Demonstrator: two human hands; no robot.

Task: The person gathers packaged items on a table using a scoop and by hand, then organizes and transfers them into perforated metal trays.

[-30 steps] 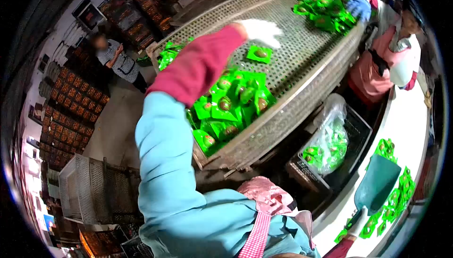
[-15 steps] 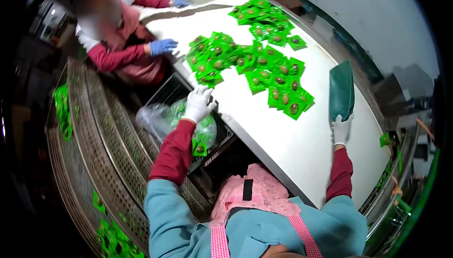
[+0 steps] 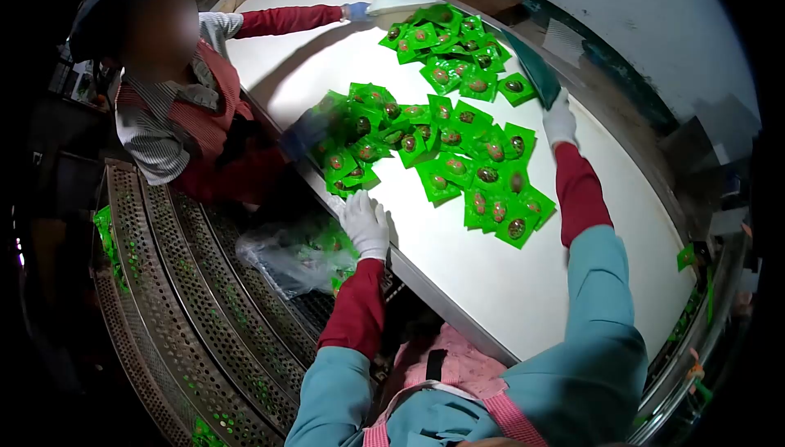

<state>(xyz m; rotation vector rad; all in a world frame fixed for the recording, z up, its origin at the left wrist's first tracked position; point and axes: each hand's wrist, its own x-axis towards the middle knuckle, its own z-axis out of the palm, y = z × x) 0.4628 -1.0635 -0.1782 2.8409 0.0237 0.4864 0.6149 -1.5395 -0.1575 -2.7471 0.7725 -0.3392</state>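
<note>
My right hand, in a white glove, grips a dark green scoop beside the far pile of packets. The scoop is tilted, with its long edge toward the pile. My left hand, also gloved in white, lies with fingers extended at the near edge of the white table. Just beyond its fingertips are shiny green packets, each with a brown oval on it. More green packets spread across the middle of the tabletop.
Across from me, a co-worker's blue-gloved hand holds a whitish scoop at the far pile. Their other hand is blurred near the packets. A clear plastic bag hangs below the table edge, beside perforated metal tiers.
My right hand has carried the green scoop forward and left to the far pile. My left hand has shifted down and right along the edge. The co-worker's scoop and other hand have reached the packets.
</note>
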